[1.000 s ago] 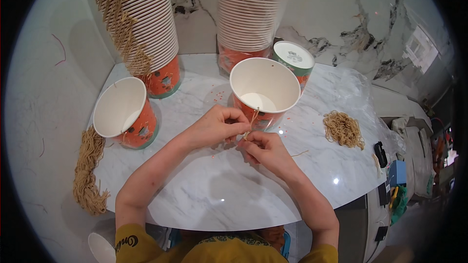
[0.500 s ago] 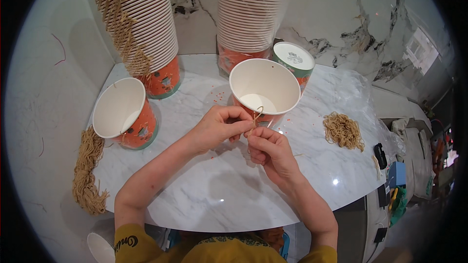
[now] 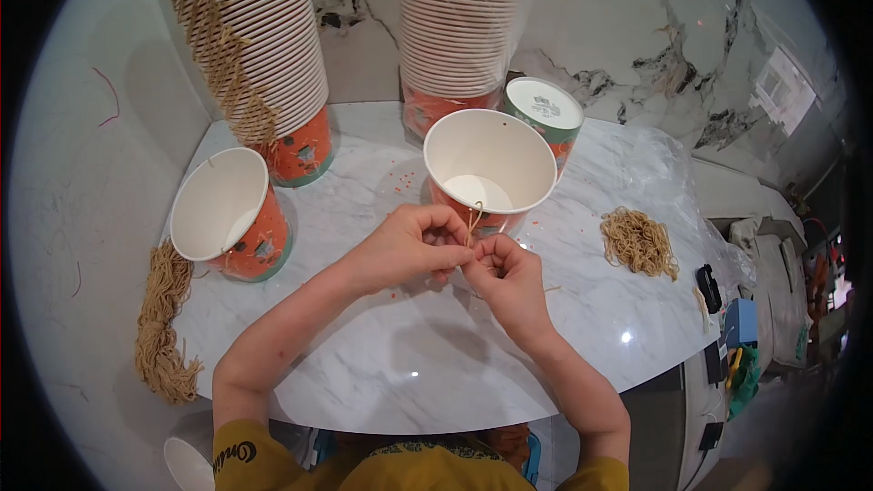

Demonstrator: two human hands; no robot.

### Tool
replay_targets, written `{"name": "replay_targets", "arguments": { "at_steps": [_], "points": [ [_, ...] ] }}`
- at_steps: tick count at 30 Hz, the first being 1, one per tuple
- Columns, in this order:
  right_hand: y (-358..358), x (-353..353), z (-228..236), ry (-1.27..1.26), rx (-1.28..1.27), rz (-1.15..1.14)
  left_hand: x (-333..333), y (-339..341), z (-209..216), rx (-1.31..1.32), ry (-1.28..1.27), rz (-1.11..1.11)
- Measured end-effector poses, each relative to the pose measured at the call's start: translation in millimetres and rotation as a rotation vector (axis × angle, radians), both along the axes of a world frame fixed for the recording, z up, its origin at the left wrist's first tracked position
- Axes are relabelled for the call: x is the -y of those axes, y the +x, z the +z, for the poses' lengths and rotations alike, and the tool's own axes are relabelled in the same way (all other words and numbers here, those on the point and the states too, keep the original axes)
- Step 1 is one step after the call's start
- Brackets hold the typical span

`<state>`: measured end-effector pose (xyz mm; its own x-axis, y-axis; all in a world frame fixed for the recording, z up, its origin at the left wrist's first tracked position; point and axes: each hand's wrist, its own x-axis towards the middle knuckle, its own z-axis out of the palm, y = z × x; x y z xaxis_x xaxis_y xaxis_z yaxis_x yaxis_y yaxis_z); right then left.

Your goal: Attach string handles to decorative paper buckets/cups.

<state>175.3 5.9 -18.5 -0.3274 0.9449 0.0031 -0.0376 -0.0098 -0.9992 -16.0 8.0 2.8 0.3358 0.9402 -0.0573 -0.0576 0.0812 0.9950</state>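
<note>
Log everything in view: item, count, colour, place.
Open paper buckets: two, orange and white, table's centre and left
Upturned paper bucket: one, green and orange, rear
Bucket stacks: two, orange and white, rear
Draped string: several, tan, on left stack
Held string: one, tan, by centre bucket
String hank: one, tan, left edge
String pile: one, tan, table's right
Specks: many, orange, table centre
Plastic film: uncounted, transparent, right rear
Clutter: uncounted, mixed, far right
Table: one, marbled white, beneath
Wall: one, marbled white, rear
Sleeves: two, mustard, lower edge
Left hand, right hand: two, bare, at held string
</note>
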Motion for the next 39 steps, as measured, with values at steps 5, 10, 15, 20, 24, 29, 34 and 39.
{"name": "replay_targets", "arguments": {
  "at_steps": [5, 10, 15, 20, 24, 29, 34, 39],
  "points": [
    [-3, 3, -15, 0.470, 0.366, -0.156, 3, 0, 4, -0.076, -0.046, 0.015],
    [-6, 5, -15, 0.598, 0.446, -0.197, 6, 2, 1, -0.234, -0.019, 0.069],
    [-5, 5, -14, 0.682, 0.483, -0.196, 10, 10, -5, -0.343, 0.137, 0.146],
    [-5, 12, -12, 0.660, 0.429, -0.128, 7, 9, -4, -0.170, 0.133, 0.238],
    [-8, 14, -11, 0.661, 0.394, -0.113, 7, -1, 16, -0.088, -0.025, 0.188],
    [6, -10, -8, 0.429, 0.267, -0.183, 6, 3, 15, -0.210, -0.035, 0.115],
    [3, -3, -1, 0.450, 0.313, -0.131, -3, -6, 0, -0.196, -0.018, 0.095],
    [1, -2, -10, 0.459, 0.369, -0.103, -3, -2, -2, -0.157, -0.051, 0.080]
  ]
}}
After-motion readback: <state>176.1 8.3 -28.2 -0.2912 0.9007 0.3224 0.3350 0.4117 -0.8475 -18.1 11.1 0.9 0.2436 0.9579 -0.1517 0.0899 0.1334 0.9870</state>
